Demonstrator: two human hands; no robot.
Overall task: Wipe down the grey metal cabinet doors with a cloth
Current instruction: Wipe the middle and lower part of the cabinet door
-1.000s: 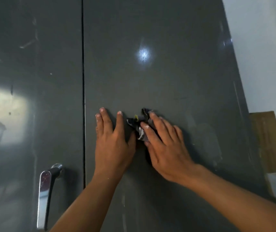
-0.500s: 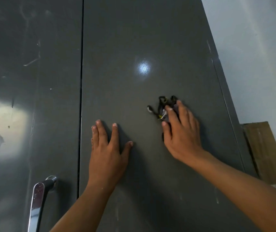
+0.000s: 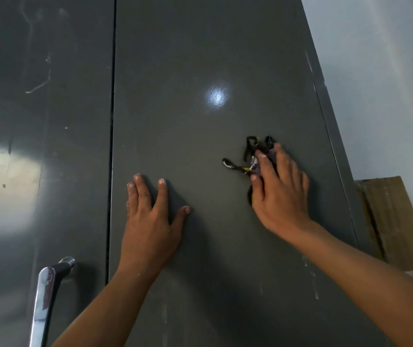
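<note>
- Right hand [image 3: 280,194] and crumpled dark cloth [image 3: 260,145] have shifted rightward since one second ago, now apart from left hand [image 3: 150,216].
- Head view: right fingers, straight, press cloth against grey metal right door [image 3: 200,58]; left hand flat, fingers spread, beside centre seam [image 3: 112,146].

Two grey metal doors, shut, w/ a thin dark vertical gap [image 3: 112,146] between them. Left door [image 3: 75,171], left of the gap: glossy, scuffed, pale reflected glare, light scratches near the top. Right door [image 3: 200,58], right of the gap: matte dark grey, one small bright glint high up, faint pale streaks low down. Cloth [image 3: 260,146]: small, dark, crumpled rag w/ white & yellow bits and stringy loops sticking out, flat against the right door, well right of the gap, pressed under the right hand [image 3: 280,194] fingers.
</note>
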